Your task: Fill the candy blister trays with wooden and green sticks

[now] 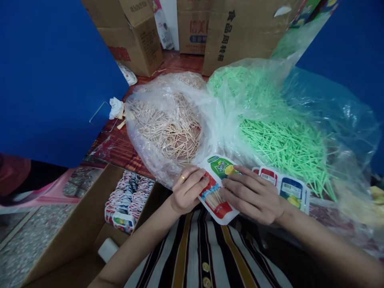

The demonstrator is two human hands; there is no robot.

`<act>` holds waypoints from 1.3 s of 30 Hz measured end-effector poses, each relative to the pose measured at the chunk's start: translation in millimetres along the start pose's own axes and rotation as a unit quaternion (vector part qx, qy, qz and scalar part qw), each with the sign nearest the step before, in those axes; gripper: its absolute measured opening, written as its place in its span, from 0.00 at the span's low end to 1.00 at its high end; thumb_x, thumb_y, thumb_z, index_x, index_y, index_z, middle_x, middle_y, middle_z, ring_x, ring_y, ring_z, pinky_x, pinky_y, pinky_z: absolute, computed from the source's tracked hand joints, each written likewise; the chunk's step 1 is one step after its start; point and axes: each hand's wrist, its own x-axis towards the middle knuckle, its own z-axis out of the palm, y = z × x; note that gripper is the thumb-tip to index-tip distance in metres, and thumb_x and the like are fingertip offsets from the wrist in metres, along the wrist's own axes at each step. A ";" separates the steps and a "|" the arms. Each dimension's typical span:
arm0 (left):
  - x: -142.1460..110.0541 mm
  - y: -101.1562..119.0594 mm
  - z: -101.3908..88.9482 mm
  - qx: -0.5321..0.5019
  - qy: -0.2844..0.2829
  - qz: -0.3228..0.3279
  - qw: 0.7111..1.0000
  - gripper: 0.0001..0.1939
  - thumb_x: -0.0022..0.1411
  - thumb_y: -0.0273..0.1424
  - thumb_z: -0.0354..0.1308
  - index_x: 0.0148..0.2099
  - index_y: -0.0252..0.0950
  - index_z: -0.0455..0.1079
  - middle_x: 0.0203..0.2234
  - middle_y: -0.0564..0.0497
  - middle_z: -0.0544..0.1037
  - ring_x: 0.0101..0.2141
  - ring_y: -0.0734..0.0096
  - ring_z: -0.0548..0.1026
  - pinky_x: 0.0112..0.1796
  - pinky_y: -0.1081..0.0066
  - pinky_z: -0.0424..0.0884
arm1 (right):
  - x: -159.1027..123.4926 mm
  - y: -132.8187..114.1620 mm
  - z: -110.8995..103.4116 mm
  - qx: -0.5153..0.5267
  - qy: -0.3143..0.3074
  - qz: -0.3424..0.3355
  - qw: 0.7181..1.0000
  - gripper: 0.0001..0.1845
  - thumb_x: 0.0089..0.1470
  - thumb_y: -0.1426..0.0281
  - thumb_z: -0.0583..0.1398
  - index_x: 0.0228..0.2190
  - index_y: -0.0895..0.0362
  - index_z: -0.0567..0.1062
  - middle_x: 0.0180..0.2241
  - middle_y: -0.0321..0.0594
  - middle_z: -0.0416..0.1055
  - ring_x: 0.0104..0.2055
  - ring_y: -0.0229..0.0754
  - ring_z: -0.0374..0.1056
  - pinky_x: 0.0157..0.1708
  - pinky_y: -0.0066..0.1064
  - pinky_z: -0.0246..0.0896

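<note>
Between my hands is a printed packet (216, 200), white-edged, with a green label at its top and a red lower part picturing thin sticks. My left hand (187, 188), a ring on one finger, is closed on its left edge. On the other side, my right hand (255, 196) grips the packet with its fingers across the front; the thumb is hidden. More printed packets (292, 190) lie flat, partly behind my right hand. Just beyond are a clear bag of pale wooden sticks (183, 140) and a clear bag of bright green sticks (285, 144).
At lower left, an open cardboard box (69, 236) holds stacked packets (129, 200) and a small white object (108, 250). Cardboard cartons (240, 36) stand at the back of the reddish table (120, 150). Blue panels (54, 80) flank it; crumpled white tissue (115, 108) lies left.
</note>
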 end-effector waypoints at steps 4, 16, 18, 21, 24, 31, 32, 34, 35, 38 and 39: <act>3.6 2.1 -0.5 -0.009 -0.029 0.007 1.000 0.13 0.64 0.28 0.50 0.47 0.30 0.71 0.41 0.38 0.77 0.45 0.58 0.73 0.44 0.56 0.73 | -1.0 -1.1 2.4 -0.006 0.042 -0.009 0.999 0.11 0.58 0.76 0.52 0.36 0.61 0.75 0.34 0.43 0.76 0.44 0.44 0.71 0.50 0.46 0.68; 0.0 -1.8 -0.8 -0.038 -0.071 -0.017 0.997 0.14 0.63 0.27 0.52 0.50 0.33 0.70 0.44 0.41 0.77 0.45 0.60 0.74 0.43 0.59 0.74 | 7.5 -2.0 2.6 -0.005 0.000 -0.009 1.000 0.12 0.59 0.75 0.52 0.40 0.61 0.75 0.32 0.42 0.76 0.37 0.43 0.71 0.46 0.45 0.69; 0.4 -0.9 -1.4 -0.023 -0.068 -0.026 0.997 0.14 0.63 0.27 0.53 0.51 0.33 0.70 0.43 0.41 0.78 0.44 0.61 0.74 0.44 0.60 0.74 | 7.6 -2.2 3.7 0.009 -0.007 -0.004 1.000 0.13 0.60 0.75 0.51 0.40 0.60 0.75 0.33 0.42 0.76 0.39 0.42 0.71 0.49 0.44 0.68; 0.2 0.6 -3.1 -0.008 -0.050 -0.023 0.998 0.12 0.62 0.26 0.54 0.48 0.33 0.71 0.40 0.41 0.78 0.43 0.61 0.75 0.43 0.61 0.74 | 6.8 -2.4 4.9 0.030 -0.004 0.010 0.999 0.14 0.61 0.74 0.49 0.40 0.60 0.74 0.36 0.43 0.76 0.43 0.42 0.70 0.51 0.44 0.66; 0.6 2.5 -4.3 -0.006 -0.069 0.002 0.998 0.10 0.61 0.26 0.54 0.45 0.31 0.71 0.40 0.39 0.78 0.44 0.58 0.74 0.44 0.58 0.74 | 5.8 -2.9 5.7 0.051 -0.003 0.023 0.998 0.16 0.62 0.75 0.47 0.41 0.61 0.73 0.39 0.45 0.75 0.47 0.43 0.69 0.51 0.45 0.66; -3.1 5.6 -0.6 -0.033 -0.099 -0.026 0.994 0.12 0.59 0.21 0.53 0.45 0.33 0.70 0.36 0.43 0.78 0.37 0.65 0.74 0.38 0.63 0.74 | 2.5 -3.7 8.4 0.074 -0.007 0.058 0.996 0.09 0.59 0.78 0.53 0.36 0.61 0.73 0.33 0.43 0.75 0.41 0.42 0.70 0.51 0.45 0.66; -4.0 5.3 -0.4 -0.036 -0.097 -0.029 0.994 0.12 0.59 0.21 0.53 0.44 0.33 0.70 0.36 0.44 0.79 0.36 0.65 0.75 0.37 0.64 0.74 | 1.3 -4.0 9.2 0.082 -0.024 0.070 0.994 0.09 0.59 0.77 0.53 0.37 0.60 0.73 0.34 0.43 0.75 0.41 0.42 0.69 0.52 0.45 0.65; -5.5 4.2 -0.4 -0.046 -0.091 -0.037 0.994 0.11 0.58 0.21 0.53 0.43 0.33 0.71 0.35 0.45 0.79 0.34 0.66 0.75 0.35 0.65 0.73 | -1.0 -4.7 10.9 0.100 -0.059 0.087 0.989 0.10 0.60 0.74 0.52 0.41 0.59 0.72 0.37 0.42 0.74 0.43 0.41 0.69 0.53 0.46 0.64; -6.0 3.6 -0.5 -0.055 -0.092 -0.045 0.993 0.11 0.58 0.21 0.54 0.43 0.34 0.71 0.35 0.45 0.79 0.34 0.66 0.75 0.35 0.65 0.73 | -1.9 -5.1 11.7 0.108 -0.072 0.091 0.987 0.11 0.60 0.73 0.53 0.42 0.59 0.72 0.39 0.42 0.74 0.43 0.41 0.69 0.53 0.46 0.63; -6.4 3.0 -1.0 -0.084 -0.109 -0.076 0.988 0.10 0.58 0.20 0.54 0.41 0.35 0.71 0.34 0.47 0.79 0.35 0.66 0.75 0.37 0.64 0.72 | -2.0 -6.3 12.7 0.120 -0.073 0.085 0.986 0.12 0.60 0.74 0.52 0.44 0.61 0.72 0.38 0.44 0.75 0.44 0.41 0.69 0.54 0.45 0.63; -6.3 3.5 -1.3 -0.088 -0.117 -0.085 0.986 0.10 0.58 0.20 0.54 0.41 0.35 0.70 0.34 0.47 0.79 0.35 0.66 0.75 0.37 0.64 0.72 | -1.0 -6.7 12.5 0.119 -0.065 0.081 0.987 0.12 0.60 0.75 0.52 0.43 0.62 0.72 0.37 0.44 0.75 0.43 0.41 0.70 0.54 0.44 0.63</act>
